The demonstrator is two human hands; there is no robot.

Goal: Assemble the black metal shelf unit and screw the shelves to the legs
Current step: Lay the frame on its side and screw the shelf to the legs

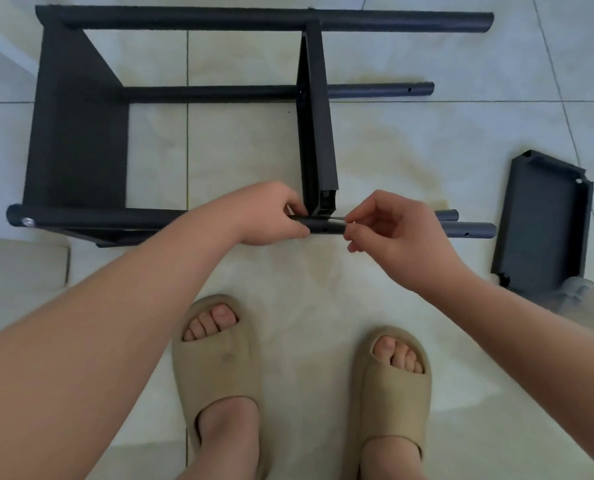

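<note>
Beige slippers [219, 362] stood on the floor [392, 140]. Left hand [271, 216] gripped the front leg [472, 231] beside the middle shelf [318, 133]; right hand [392, 230] fingers pinched a small silver piece [337, 221] against it.

You stood in tan slides [219, 368] over the black shelf unit [77, 133], which lay on its side on the pale tiled floor [427, 133]. Your left hand [271, 216] gripped the near leg [326, 229] just where the middle shelf [318, 133] met it. Your right hand [396, 230] pinched a small silvery piece [337, 221] against that same tube. A loose shelf [545, 223] lay well apart to the right, hollow side up.
</note>
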